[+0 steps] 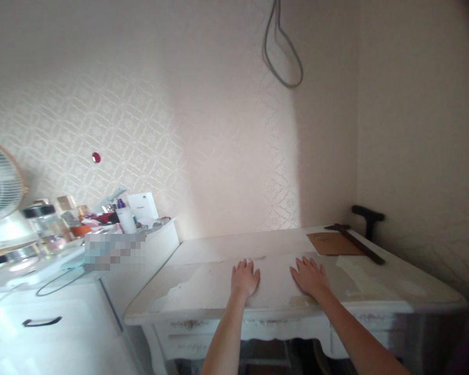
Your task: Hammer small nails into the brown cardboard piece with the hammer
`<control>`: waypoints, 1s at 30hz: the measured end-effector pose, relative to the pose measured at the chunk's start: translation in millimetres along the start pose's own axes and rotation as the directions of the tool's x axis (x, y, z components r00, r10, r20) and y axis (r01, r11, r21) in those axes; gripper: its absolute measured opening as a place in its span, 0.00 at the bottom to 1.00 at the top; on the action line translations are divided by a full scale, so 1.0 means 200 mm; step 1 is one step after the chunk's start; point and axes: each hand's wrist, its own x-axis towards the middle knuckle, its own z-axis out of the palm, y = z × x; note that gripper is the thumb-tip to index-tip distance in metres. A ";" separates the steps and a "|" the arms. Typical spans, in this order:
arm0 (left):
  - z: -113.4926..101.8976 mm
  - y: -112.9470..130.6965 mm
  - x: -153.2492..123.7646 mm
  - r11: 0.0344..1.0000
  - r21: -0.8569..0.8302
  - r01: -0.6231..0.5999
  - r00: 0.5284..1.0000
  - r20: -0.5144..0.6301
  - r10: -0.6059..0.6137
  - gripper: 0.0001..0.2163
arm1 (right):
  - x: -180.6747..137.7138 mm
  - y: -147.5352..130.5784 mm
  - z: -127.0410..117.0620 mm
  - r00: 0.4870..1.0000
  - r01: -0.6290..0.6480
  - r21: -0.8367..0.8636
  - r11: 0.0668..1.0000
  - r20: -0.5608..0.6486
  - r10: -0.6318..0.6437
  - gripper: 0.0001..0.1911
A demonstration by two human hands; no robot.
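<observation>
Both of my hands rest palm down on a white desk (203, 286) with a worn, patchy top. My left hand (245, 278) lies near the middle of the desk, fingers stretched out and holding nothing. To its right, my right hand (309, 277) is flat too, with its fingers spread and nothing in them. Beyond the right hand lies a brown flat sheet (332, 244), perhaps a clipboard or board. A dark T-shaped piece (361, 246) lies across the sheet's right side, and neither hand touches it.
At left stands a white cabinet (74, 312) crowded with bottles and jars (49, 224). A fan (0, 179) is at the far left. A grey cable loop (266, 47) hangs on the wall. A black T-shaped handle (368, 216) rises behind the desk's right edge.
</observation>
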 end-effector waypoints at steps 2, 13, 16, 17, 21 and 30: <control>0.00 0.00 0.00 1.000 -0.004 -0.001 1.000 -0.006 0.001 0.24 | 0.00 0.00 0.00 1.000 -0.003 0.001 1.000 0.006 0.003 0.31; 0.01 -0.01 0.01 1.000 -0.021 -0.004 1.000 -0.015 0.004 0.24 | 0.00 0.00 0.00 1.000 -0.007 -0.006 1.000 0.011 0.007 0.31; 0.00 -0.01 0.00 1.000 -0.020 -0.005 1.000 -0.010 0.004 0.24 | 0.00 0.00 0.00 1.000 -0.007 -0.003 1.000 0.007 0.007 0.31; 0.00 -0.01 0.00 1.000 -0.020 -0.004 1.000 -0.009 0.004 0.24 | 0.00 0.00 0.00 1.000 -0.008 -0.002 1.000 0.007 0.008 0.31; 0.00 0.00 0.00 1.000 -0.021 -0.011 1.000 -0.021 0.010 0.23 | 0.00 -0.01 0.00 1.000 -0.013 -0.005 1.000 0.004 0.013 0.31; 0.00 0.00 0.00 1.000 -0.022 -0.005 1.000 -0.017 0.004 0.24 | 0.00 0.00 0.00 1.000 -0.008 -0.018 1.000 0.002 0.008 0.30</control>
